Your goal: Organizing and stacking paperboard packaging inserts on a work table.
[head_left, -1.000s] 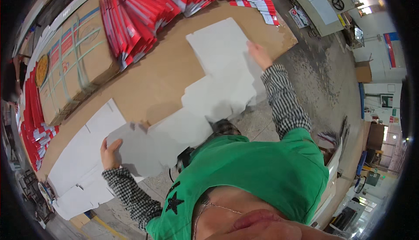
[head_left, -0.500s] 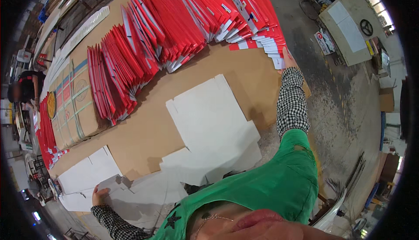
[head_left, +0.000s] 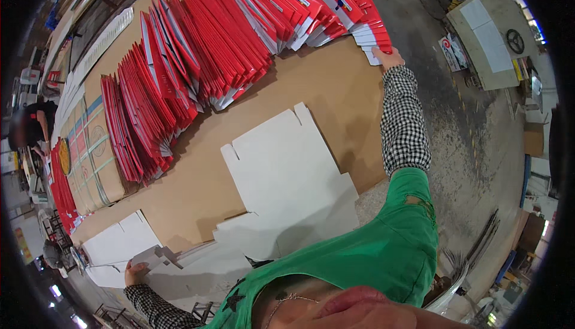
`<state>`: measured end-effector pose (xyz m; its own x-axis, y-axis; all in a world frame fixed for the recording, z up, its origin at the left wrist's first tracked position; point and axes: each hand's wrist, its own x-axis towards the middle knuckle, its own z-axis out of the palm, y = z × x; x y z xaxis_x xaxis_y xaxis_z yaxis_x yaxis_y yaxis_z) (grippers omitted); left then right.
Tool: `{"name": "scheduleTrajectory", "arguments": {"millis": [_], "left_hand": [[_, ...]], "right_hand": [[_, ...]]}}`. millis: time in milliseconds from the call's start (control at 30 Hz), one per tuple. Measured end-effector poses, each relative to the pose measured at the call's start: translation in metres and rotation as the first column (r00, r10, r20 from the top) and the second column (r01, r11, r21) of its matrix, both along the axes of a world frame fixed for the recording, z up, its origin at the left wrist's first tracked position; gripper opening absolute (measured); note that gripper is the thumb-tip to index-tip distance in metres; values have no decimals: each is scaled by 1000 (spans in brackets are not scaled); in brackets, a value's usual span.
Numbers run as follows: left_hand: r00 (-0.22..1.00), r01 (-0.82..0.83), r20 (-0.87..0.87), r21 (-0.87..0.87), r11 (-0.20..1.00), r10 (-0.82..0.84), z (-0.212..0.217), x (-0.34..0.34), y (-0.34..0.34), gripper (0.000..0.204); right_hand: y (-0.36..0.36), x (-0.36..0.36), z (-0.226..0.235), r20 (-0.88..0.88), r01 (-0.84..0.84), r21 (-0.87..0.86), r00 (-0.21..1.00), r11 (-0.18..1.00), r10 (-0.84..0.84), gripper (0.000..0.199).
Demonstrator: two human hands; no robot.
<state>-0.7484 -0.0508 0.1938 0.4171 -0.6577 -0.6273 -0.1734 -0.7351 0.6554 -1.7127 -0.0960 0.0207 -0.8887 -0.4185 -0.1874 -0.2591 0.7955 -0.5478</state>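
Observation:
My right hand (head_left: pixel 389 58) reaches to the near right end of a long fanned row of flat red-and-white cardboard blanks (head_left: pixel 221 41). Its fingers are closed on the end blank's white tabbed edge. At the lower left, my left hand (head_left: pixel 137 273) pinches the notched edge of a large white die-cut cardboard sheet (head_left: pixel 287 161), thumb on top. This sheet stretches in front of my body, over the brown cardboard surface (head_left: pixel 185 194). A second white cardboard piece (head_left: pixel 123 239) lies beyond my left hand.
A strapped brown bundle (head_left: pixel 93 152) stands at the left, with more red blanks (head_left: pixel 61 176) and a yellow roll (head_left: pixel 64 155) beside it. Another person (head_left: pixel 37 126) is at the far left. A machine with a handwheel (head_left: pixel 491 41) stands across the floor at right.
The view has shifted, and the red row sits further left and up. My right hand's fingers have curled onto the end blank. My left hand keeps its place on the white sheet.

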Motion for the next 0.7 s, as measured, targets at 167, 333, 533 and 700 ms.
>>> {"name": "scheduleTrajectory", "arguments": {"millis": [167, 333, 533, 700], "left_hand": [[975, 24, -224, 108, 994, 1, -17, 16, -19, 41], [998, 56, -6, 58, 997, -56, -37, 19, -16, 32], [982, 184, 27, 59, 981, -186, -34, -51, -37, 40], [947, 300, 79, 138, 944, -313, -44, -67, -44, 47]], "right_hand": [[8, 2, 13, 63, -68, -57, 995, 996, 72, 71], [21, 77, 28, 368, -40, -160, 925, 986, 97, 63], [81, 235, 58, 577, -427, -285, 638, 858, 509, 70], [69, 222, 29, 770, -355, -181, 529, 917, 357, 81]]}}
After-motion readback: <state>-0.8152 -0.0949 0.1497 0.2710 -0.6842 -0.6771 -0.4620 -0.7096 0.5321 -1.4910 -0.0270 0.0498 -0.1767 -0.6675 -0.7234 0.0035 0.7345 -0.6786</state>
